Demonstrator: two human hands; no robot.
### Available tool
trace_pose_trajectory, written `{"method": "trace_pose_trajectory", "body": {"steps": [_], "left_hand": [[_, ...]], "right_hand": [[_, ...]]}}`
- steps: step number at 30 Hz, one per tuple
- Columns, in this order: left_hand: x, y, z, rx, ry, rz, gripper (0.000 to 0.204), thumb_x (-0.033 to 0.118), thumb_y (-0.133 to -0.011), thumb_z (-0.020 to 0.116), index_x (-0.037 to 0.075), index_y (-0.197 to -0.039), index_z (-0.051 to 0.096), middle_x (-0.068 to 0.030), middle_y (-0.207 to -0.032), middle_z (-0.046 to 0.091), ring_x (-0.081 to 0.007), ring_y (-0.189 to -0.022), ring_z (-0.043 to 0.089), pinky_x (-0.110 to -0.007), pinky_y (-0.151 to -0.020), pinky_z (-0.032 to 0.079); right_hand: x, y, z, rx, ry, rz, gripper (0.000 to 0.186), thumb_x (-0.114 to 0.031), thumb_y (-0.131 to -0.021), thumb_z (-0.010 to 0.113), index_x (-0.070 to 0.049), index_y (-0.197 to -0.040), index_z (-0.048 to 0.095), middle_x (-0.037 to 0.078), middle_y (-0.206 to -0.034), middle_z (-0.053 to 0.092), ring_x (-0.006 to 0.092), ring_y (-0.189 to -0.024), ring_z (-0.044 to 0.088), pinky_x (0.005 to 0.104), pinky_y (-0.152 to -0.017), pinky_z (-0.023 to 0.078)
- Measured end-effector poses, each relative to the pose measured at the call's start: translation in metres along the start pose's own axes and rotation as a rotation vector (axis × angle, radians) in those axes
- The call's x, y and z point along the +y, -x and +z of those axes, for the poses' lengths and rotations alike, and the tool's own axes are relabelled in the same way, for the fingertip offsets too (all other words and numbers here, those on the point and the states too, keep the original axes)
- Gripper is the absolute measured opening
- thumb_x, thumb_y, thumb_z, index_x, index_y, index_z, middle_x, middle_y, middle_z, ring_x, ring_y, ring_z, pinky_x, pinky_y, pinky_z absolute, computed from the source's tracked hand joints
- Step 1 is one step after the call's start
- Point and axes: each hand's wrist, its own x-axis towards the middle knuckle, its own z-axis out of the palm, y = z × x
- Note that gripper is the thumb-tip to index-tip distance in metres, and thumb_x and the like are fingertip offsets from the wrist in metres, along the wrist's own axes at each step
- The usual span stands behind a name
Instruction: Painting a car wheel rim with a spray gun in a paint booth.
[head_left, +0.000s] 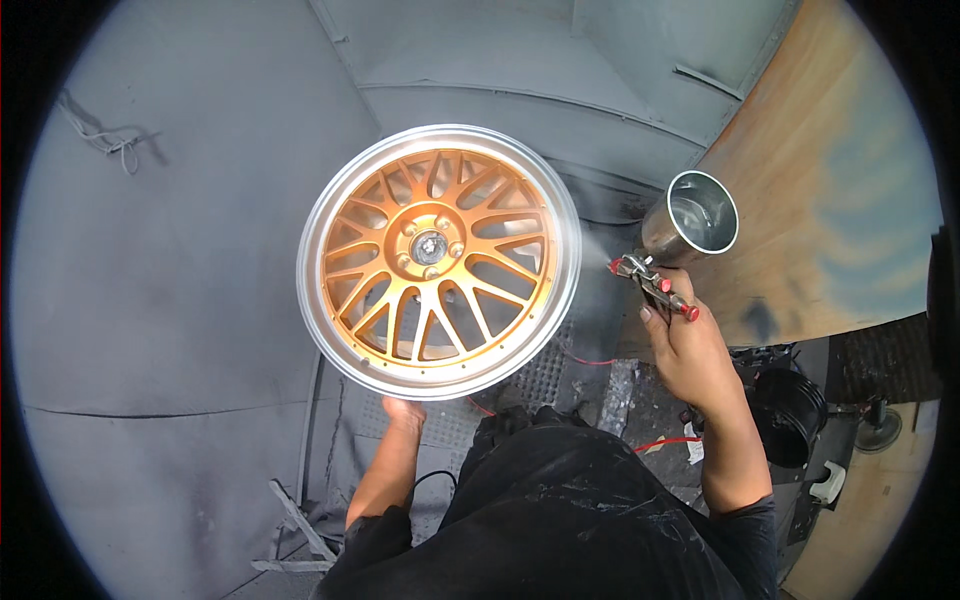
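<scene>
A car wheel (432, 290) with gold mesh spokes and a silver outer lip is held up in front of me, its face toward me. My left hand (403, 408) is under the wheel's near edge; its fingers are hidden behind the rim. To the right, my right hand (695, 350) is closed around a spray gun (650, 278) with red knobs. Its nozzle points left at the wheel's right side, a short gap away, and a faint pale mist hangs between them. On top of the gun sits an open metal cup (662, 235), tilted so that its inside shows.
Grey walls (180, 270) stand to the left and behind the wheel. A curved, paint-stained brown panel (800, 200) rises at the right. Below it lie a black wheel-like drum (788, 418) and a red hose (665, 441). A grey metal stand leg (300, 520) is at lower left.
</scene>
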Motion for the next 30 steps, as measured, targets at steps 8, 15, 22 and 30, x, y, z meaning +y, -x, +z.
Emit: {"method": "trace_pose_trajectory", "body": {"steps": [8,15,22,30], "left_hand": [[-0.075,0.080,0.032,-0.020,-0.170,-0.299,0.045,0.037,-0.110,0.042,0.008,-0.143,0.051,-0.0115,-0.128,0.065,-0.0288,-0.110,0.066,-0.043,-0.097,0.055],[-0.073,0.066,0.026,-0.023,-0.190,-0.317,0.039,0.034,-0.110,0.041,0.009,-0.138,0.053,-0.0097,-0.120,0.067,-0.0242,-0.095,0.067,-0.034,-0.078,0.055],[-0.048,0.034,0.000,-0.014,-0.277,-0.169,0.035,0.036,-0.108,0.048,0.012,-0.132,0.058,-0.0079,-0.121,0.068,-0.0235,-0.102,0.066,-0.037,-0.077,0.053],[-0.018,-0.012,-0.010,-0.050,-0.072,-0.044,0.055,0.042,-0.109,0.044,0.008,-0.151,0.049,-0.0118,-0.152,0.055,-0.0328,-0.137,0.055,-0.051,-0.116,0.045]], "right_hand": [[-0.009,0.012,-0.010,-0.160,-0.242,-0.006,0.037,-0.006,-0.100,0.061,0.001,-0.134,0.050,0.027,-0.104,0.066,0.0461,-0.098,0.067,0.0449,-0.087,0.052],[0.001,0.004,-0.005,-0.126,-0.105,0.015,0.034,-0.004,-0.099,0.061,0.000,-0.131,0.051,0.028,-0.103,0.065,0.0501,-0.097,0.064,0.0485,-0.084,0.051],[0.016,0.011,-0.009,0.032,-0.017,0.057,0.035,-0.004,-0.098,0.061,-0.003,-0.130,0.047,0.029,-0.100,0.066,0.0531,-0.099,0.064,0.0539,-0.083,0.050],[0.004,0.028,-0.017,-0.230,-0.349,-0.035,0.038,-0.006,-0.099,0.062,0.002,-0.134,0.049,0.029,-0.107,0.066,0.0514,-0.105,0.064,0.0490,-0.090,0.051]]}}
